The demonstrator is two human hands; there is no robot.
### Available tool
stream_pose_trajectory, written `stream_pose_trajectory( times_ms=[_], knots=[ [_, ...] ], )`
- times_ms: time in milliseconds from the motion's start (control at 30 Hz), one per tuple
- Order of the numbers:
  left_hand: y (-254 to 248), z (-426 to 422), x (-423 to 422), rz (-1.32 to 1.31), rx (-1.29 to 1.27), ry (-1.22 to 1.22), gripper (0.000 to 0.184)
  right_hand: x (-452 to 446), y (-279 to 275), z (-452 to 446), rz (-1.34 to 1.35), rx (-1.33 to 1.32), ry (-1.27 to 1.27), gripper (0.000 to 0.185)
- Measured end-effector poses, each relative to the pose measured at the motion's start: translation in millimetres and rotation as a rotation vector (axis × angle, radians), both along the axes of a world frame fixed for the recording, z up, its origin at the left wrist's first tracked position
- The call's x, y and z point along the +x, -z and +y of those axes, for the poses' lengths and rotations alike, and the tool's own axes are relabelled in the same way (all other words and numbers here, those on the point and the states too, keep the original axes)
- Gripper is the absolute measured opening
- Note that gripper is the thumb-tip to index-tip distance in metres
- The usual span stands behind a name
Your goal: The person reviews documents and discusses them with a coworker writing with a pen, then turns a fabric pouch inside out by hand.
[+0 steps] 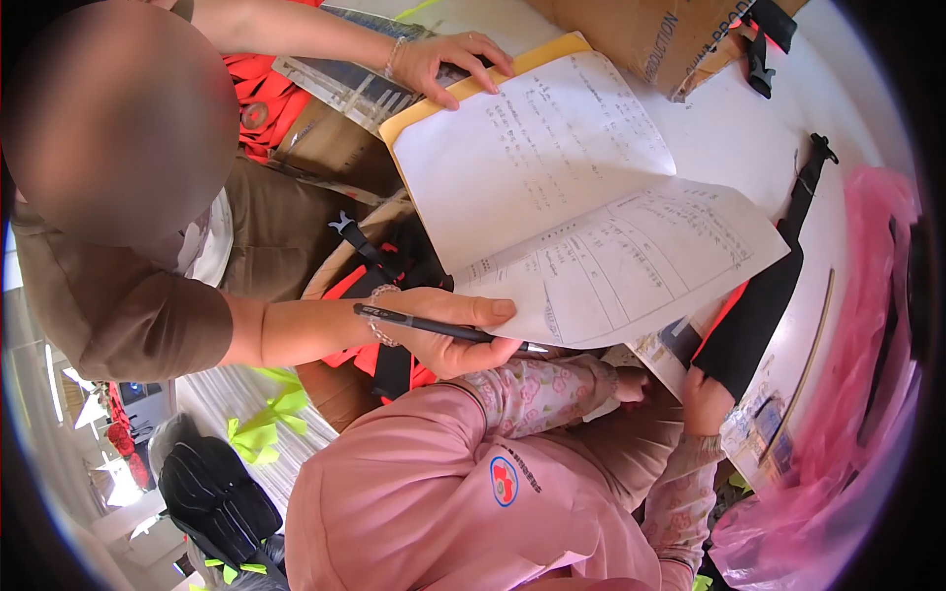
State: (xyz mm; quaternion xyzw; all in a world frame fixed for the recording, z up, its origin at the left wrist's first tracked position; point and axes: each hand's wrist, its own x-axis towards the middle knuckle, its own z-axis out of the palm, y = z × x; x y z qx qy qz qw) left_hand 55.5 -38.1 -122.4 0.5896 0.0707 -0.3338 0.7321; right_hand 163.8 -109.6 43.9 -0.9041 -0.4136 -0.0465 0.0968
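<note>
A wide black strap [764, 315] with a red edge and a dark buckle at its far end runs over the white table. My right hand [706, 399] grips its near end, which covers most of the fingers. My left hand [632, 384] is low under the notebook's edge, fingers curled; what they hold, if anything, is hidden. Just above, a co-worker's hand [458, 330] holds a black pen [424, 323] and a page of the open notebook [532, 148], covered in handwriting. The co-worker's other hand [453, 67] rests on its far edge.
A cardboard box [641, 39] stands at the back, near a black buckle [759, 69]. Pink plastic film [818, 473] hangs along the right. Red straps [266, 103] lie by the co-worker. A black bag [212, 492] and yellow-green strips [271, 419] are at lower left.
</note>
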Motion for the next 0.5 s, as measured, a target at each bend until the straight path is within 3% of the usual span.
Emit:
stream_pose_trajectory(
  times_ms=[300, 433, 500],
  knots=[
    [-15.3, 22.4, -11.9, -0.003, 0.017, 0.014, 0.024, 1.3, -6.8, 9.4, 0.022, 0.044, -0.002, 0.029],
    [-28.2, 27.3, -18.2, 0.004, 0.016, 0.043, 0.023, 2.0, 3.8, -3.2, 0.068, -0.057, 0.064, 0.027],
    [-29.8, 26.6, -19.1, 0.009, 0.017, 0.053, 0.023, 0.2, -11.9, 17.8, -0.097, 0.103, -0.022, 0.028]
  ],
)
